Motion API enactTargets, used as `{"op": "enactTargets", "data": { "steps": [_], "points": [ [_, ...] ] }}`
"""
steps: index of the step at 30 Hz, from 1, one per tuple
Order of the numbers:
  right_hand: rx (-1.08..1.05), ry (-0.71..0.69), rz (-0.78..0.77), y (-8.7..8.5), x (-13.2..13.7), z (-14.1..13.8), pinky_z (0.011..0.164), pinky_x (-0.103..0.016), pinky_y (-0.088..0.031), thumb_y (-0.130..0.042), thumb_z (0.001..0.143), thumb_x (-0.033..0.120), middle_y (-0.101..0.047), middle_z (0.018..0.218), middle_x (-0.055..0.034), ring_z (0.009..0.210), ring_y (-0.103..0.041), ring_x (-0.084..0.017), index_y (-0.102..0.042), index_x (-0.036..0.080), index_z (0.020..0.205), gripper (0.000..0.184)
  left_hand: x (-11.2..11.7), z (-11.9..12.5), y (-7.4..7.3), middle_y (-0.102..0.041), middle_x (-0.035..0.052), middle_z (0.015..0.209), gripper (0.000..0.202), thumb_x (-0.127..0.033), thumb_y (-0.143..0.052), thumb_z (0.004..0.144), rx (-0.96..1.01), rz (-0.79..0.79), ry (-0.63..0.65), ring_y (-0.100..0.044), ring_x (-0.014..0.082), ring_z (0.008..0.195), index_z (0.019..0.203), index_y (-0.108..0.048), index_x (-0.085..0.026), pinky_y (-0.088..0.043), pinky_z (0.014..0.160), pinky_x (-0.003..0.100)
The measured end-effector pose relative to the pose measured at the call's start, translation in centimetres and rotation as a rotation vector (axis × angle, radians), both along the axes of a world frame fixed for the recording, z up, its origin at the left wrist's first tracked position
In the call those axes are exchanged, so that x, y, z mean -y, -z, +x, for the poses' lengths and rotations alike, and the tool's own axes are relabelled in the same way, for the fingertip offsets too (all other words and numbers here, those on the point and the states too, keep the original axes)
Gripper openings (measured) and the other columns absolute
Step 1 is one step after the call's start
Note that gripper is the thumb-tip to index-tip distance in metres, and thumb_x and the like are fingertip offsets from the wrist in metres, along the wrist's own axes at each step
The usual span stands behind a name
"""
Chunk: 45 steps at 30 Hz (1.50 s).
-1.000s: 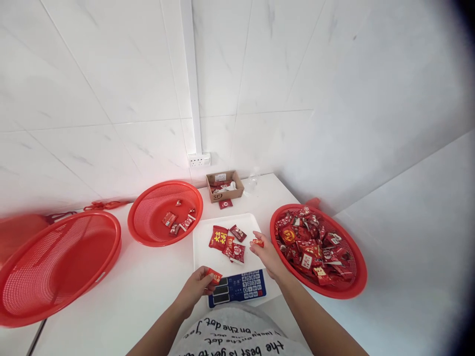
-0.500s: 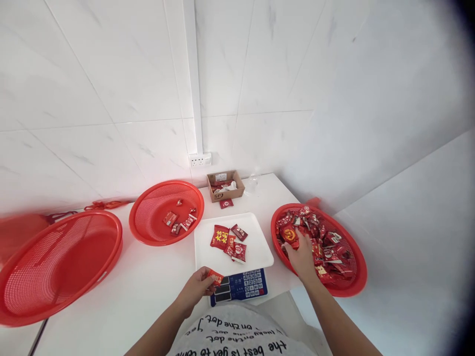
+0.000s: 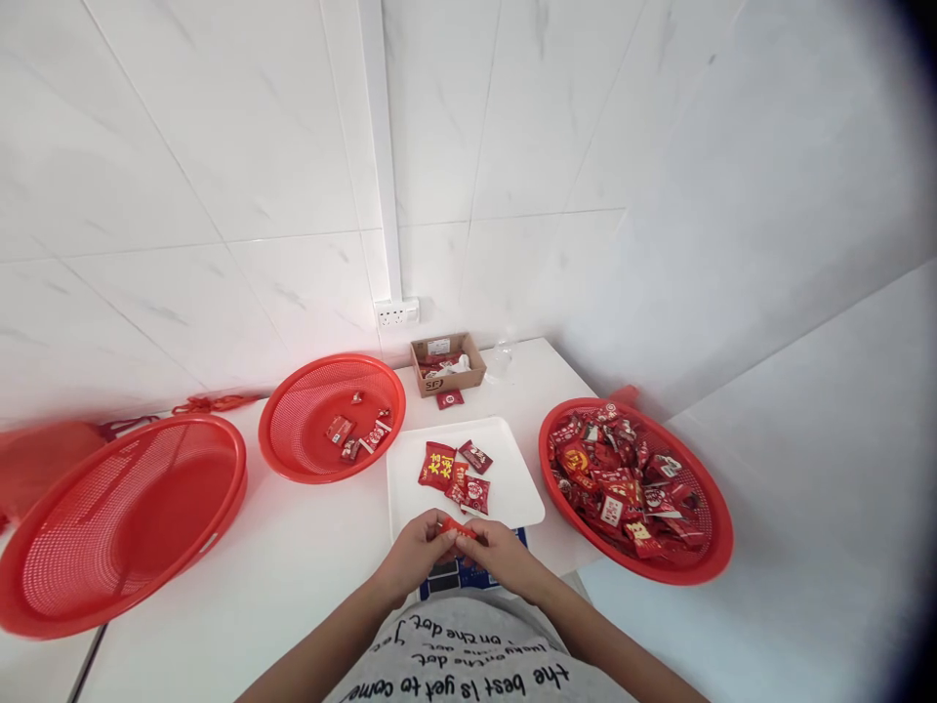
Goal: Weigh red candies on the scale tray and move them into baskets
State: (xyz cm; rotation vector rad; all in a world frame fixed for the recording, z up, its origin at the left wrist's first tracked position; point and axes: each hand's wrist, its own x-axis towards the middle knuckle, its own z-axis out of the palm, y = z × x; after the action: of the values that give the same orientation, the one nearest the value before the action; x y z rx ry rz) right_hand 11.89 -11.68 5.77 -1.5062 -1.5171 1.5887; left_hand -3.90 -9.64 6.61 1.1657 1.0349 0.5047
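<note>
My left hand point(image 3: 416, 552) and my right hand point(image 3: 498, 554) meet in front of me, both pinching one small red candy packet point(image 3: 455, 528) above the blue keypad of a scale point(image 3: 448, 578). Just beyond them the scale's white pan point(image 3: 512, 488) carries several red packets point(image 3: 458, 474). To the right stands a red basket point(image 3: 713, 557) heaped with red wrapped candies point(image 3: 622, 478).
A smaller red basket point(image 3: 293, 459) with several packets sits behind the pan on the left. A large red basket point(image 3: 117, 517) lies at the far left. A cardboard box point(image 3: 448, 363) and a wall socket point(image 3: 396, 312) are at the back by the tiled wall.
My right hand left the candy basket on the right and came to my left hand. Both hands now hold the packet that the left hand held alone.
</note>
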Motion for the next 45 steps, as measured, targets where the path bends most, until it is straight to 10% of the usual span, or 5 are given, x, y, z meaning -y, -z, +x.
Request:
{"op": "enactTargets", "data": {
  "steps": [6, 11, 23, 41, 45],
  "points": [
    [0.136, 0.122, 0.073, 0.0, -0.6, 1.7, 0.059, -0.026, -0.039, -0.046, 0.080, 0.041, -0.058, 0.062, -0.0002, 0.061, -0.053, -0.015, -0.053, 0.018, 0.066, 0.028, -2.5, -2.4, 2.0, -0.062, 0.0075, 0.093, 0.033, -0.041, -0.045, 0.081, -0.335, 0.295, -0.100, -0.058, 0.0206, 0.091, 0.102, -0.055, -0.018, -0.046, 0.079, 0.035],
    [0.126, 0.268, 0.000, 0.0, -1.1, 3.2, 0.061, -0.027, -0.041, -0.045, 0.078, 0.044, -0.060, 0.070, -0.0010, 0.066, -0.056, -0.016, -0.056, 0.018, 0.075, 0.029, -7.2, -7.3, 3.8, -0.040, 0.0155, 0.136, 0.046, -0.034, -0.046, 0.081, -0.685, 0.587, -0.236, -0.024, 0.0291, 0.132, 0.123, -0.046, -0.015, -0.016, 0.107, 0.050],
    [0.020, 0.359, -0.085, 0.2, -1.0, 3.6, 0.064, -0.029, -0.044, -0.048, 0.072, 0.053, -0.062, 0.077, -0.0029, 0.070, -0.058, -0.018, -0.059, 0.019, 0.080, 0.037, -10.4, -12.5, 6.0, -0.064, 0.0112, 0.111, 0.039, -0.038, -0.032, 0.090, -1.091, 0.759, -0.073, -0.051, 0.0269, 0.112, 0.110, -0.059, -0.019, -0.019, 0.104, 0.052],
    [0.099, 0.307, -0.101, 1.1, -0.5, 3.6, 0.065, -0.032, -0.047, -0.047, 0.067, 0.060, -0.065, 0.078, -0.0048, 0.071, -0.059, -0.022, -0.062, 0.021, 0.082, 0.045, -1.3, -25.5, 2.5, -0.067, 0.0016, 0.083, 0.031, -0.039, -0.039, 0.086, -1.249, 0.620, 0.102, -0.059, 0.0199, 0.092, 0.073, -0.063, -0.023, -0.019, 0.108, 0.045],
    [0.092, 0.310, -0.128, 0.9, -0.7, 3.4, 0.068, -0.033, -0.047, -0.047, 0.066, 0.060, -0.064, 0.080, -0.0054, 0.073, -0.059, -0.022, -0.061, 0.020, 0.083, 0.046, 0.8, -29.4, 2.3, -0.058, 0.0119, 0.119, 0.031, -0.024, -0.046, 0.078, -1.421, 0.577, -0.035, -0.045, 0.0303, 0.119, 0.105, -0.061, -0.018, -0.017, 0.106, 0.052]
  ]
}}
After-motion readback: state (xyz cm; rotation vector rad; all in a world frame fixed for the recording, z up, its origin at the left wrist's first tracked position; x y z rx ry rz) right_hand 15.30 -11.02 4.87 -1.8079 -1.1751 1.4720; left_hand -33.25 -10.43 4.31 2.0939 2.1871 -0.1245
